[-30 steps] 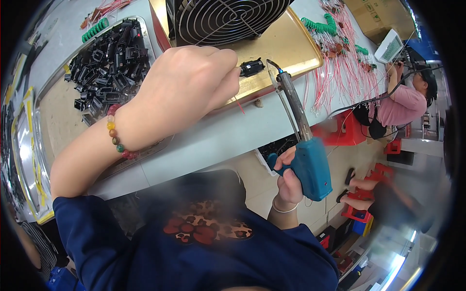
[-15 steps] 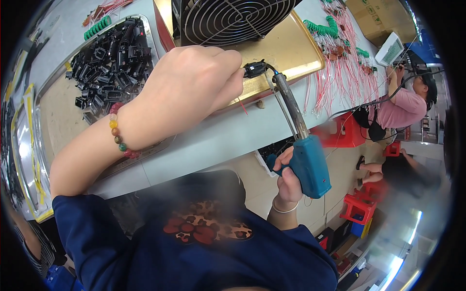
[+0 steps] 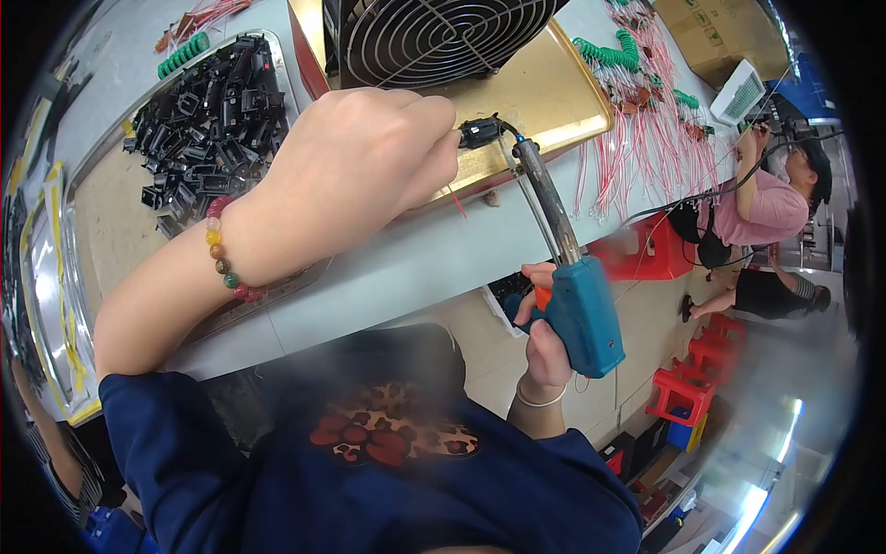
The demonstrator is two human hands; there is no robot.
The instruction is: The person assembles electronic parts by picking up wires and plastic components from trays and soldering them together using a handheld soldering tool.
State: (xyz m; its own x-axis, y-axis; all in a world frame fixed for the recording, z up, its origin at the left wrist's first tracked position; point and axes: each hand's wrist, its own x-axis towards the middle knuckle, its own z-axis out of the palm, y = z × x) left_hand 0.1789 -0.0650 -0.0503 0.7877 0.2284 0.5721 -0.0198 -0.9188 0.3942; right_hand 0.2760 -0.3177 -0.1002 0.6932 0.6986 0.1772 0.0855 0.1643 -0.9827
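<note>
My left hand [image 3: 374, 152], in a beaded bracelet, is closed with its fingertips pinching a small black plastic housing [image 3: 479, 133] over the front of a gold tray [image 3: 546, 103]. A red wire [image 3: 459, 203] sticks out below that hand. My right hand [image 3: 546, 358] grips a blue trigger-type soldering gun [image 3: 592, 319], pointed upward. An orange trigger [image 3: 543, 297] shows by its fingers. The gun's bent tip, with a thin feed tube alongside, is at the right end of the housing; whether they touch I cannot tell.
A fan with a round wire grille [image 3: 460, 37] stands on the gold tray. Many black housings [image 3: 217, 120] fill a tray at left. Red and white wires [image 3: 637, 166] with green coils [image 3: 614, 54] lie at right. A black cable [image 3: 738, 185] crosses there. Co-workers sit beyond.
My fingers have loosened at the soldering gun's trigger, and its orange part now shows. Both hands and the housing have barely shifted. A person in the background at right has moved.
</note>
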